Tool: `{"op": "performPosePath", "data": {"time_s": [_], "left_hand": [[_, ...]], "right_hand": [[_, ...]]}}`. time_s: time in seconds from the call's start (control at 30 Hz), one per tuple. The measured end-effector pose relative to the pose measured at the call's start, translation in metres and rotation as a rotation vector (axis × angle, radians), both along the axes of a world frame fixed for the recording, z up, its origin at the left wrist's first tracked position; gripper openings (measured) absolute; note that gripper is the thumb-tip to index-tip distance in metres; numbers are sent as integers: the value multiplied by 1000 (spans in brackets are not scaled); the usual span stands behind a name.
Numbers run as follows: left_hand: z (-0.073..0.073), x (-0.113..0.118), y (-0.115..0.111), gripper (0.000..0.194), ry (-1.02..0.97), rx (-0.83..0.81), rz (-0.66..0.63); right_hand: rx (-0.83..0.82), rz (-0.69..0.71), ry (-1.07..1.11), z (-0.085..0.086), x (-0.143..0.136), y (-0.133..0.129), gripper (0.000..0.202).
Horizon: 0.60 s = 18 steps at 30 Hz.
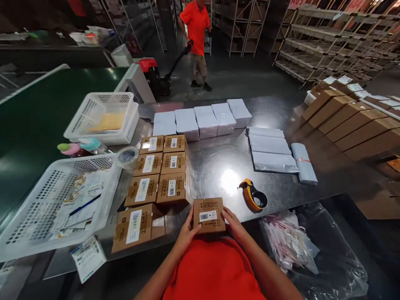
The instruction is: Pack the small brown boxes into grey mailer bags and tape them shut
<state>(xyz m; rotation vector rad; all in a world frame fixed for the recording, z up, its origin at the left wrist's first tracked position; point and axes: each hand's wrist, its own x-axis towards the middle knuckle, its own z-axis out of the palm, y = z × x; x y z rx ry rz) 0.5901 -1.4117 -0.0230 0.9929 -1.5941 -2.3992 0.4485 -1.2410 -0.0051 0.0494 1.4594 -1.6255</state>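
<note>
Between my two hands is a small brown cardboard box (pixel 209 227) with a white barcode label on its upper face, close to my body at the table's near edge. My left hand (pixel 188 229) grips its left side, thumb on the front corner. On the opposite side my right hand (pixel 233 221) presses against the box with its fingers. Left of it stand similar labelled boxes (pixel 171 188) in two columns, the nearest one (pixel 133 228) set slightly askew. A yellow and black tape dispenser (pixel 253 196) lies to the right on the metal table (pixel 212 166).
White baskets (pixel 109 204) and a tape roll (pixel 127 156) stand left. White paper stacks (pixel 204 118) line the back; grey mailing bags (pixel 270 150) lie right. A plastic bag of scraps (pixel 290 241) hangs by the edge. Beyond, a person (pixel 196 33) pulls a pallet jack (pixel 156 75).
</note>
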Motion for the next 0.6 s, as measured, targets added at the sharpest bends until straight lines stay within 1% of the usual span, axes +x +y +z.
{"op": "performPosePath", "data": {"time_s": [0.1,0.17,0.3,0.43,0.5,0.57,0.6], "left_hand": [[-14,3,4,122,-31,81,29],[-18,5,5,120,-29,92,45],[-16,8,4,112,-3,95,16],[-14,7,2,111,3,103,8],[-14,7,2,110,2,111,23],[-15,8,3,108,0,123,35],[-16,8,3,106,-1,130,31]], "right_hand": [[9,25,35,3,-2,-2,68],[30,27,91,3,-3,-5,70],[80,17,155,2,-3,-9,70],[79,39,128,2,-5,-7,66],[90,59,120,1,-6,-6,71],[191,49,188,3,-5,-7,79],[261,40,265,5,-4,-10,82]]}}
